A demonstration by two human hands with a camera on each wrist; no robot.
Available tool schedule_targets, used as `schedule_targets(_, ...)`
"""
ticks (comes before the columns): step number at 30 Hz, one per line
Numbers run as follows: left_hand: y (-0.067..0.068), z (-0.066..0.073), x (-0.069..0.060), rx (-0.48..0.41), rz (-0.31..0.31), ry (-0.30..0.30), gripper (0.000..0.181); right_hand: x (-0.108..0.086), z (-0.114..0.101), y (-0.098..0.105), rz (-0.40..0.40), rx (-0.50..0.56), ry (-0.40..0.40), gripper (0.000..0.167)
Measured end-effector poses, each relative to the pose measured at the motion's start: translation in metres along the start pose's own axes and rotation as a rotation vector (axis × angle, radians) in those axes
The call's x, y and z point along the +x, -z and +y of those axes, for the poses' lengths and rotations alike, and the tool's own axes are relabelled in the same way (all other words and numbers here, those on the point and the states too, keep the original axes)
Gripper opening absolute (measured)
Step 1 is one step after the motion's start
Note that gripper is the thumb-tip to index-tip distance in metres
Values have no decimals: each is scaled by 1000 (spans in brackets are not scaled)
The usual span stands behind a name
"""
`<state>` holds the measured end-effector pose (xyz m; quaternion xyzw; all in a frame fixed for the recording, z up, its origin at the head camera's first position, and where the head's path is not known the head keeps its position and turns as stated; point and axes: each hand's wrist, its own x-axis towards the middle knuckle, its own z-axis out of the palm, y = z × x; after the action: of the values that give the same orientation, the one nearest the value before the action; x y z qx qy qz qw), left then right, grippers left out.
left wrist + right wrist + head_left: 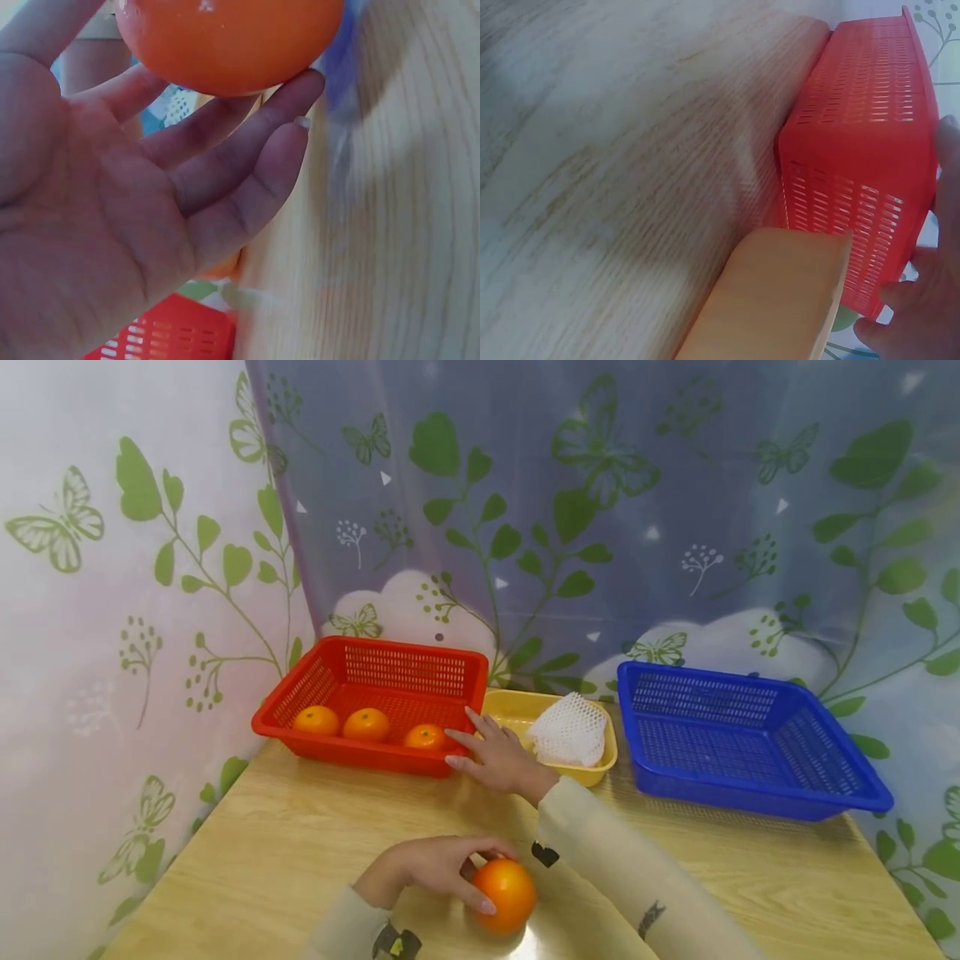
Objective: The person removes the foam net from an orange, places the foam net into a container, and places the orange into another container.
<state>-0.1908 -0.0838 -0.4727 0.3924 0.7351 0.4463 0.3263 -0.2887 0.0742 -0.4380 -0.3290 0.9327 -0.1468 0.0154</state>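
Note:
My left hand (438,866) holds a large orange (507,897) low over the near part of the wooden table, thumb on one side and fingers on the other. In the left wrist view the same orange (232,45) rests against the fingertips, away from the palm. My right hand (501,758) reaches across to the right end of the red basket (408,653), its fingers spread at the rim and holding nothing. Beside those fingers, inside the basket, sits one orange (426,737). Two more oranges (366,725) lie farther left in it.
Right of the red basket stands a small yellow tray (517,703) with white foam netting (572,731) in it. A blue basket (750,797) stands at the right. Patterned curtains hang behind and at the left of the table (300,843).

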Motion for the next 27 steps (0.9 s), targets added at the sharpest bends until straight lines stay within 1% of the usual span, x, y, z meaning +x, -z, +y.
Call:
schedule_targets(4,7,-1,-5,-74,-39,-13,51,0,-2,-1,12,26,-27,58)
schedule_targets(6,12,-1,-7,-99,-52,-36,53,0,-2,-1,10,31,-34,58)
schedule_targets(9,19,1,-9,-134,-51,-97,61,1,-3,0,2,29,-36,59)
schedule_targets(11,23,3,-11,-192,-43,-162,69,1,-2,-1,3,26,-36,59)
schedule_targets(12,25,4,-11,-230,-38,-192,74,1,-2,-1,2,23,-38,58)
schedule_targets(14,29,6,-13,-307,-5,-256,85,1,-2,0,4,17,-34,58)
schedule_targets(16,33,8,-16,-405,30,-315,94,1,-2,2,-8,0,-26,56)
schedule_targets(19,38,12,-21,-526,101,-378,101,1,-2,4,-27,15,-25,55)
schedule_targets(21,41,15,-25,-588,130,-412,99,1,-2,5,-44,9,-19,55)
schedule_targets(23,44,18,-28,-623,155,-427,91,0,-2,5,-54,20,-18,59)
schedule_targets(25,46,19,-32,-635,180,-431,81,0,-1,4,-70,10,-14,68)
schedule_targets(27,49,20,-34,-645,192,-441,72,0,-2,4,-83,-1,-10,74)
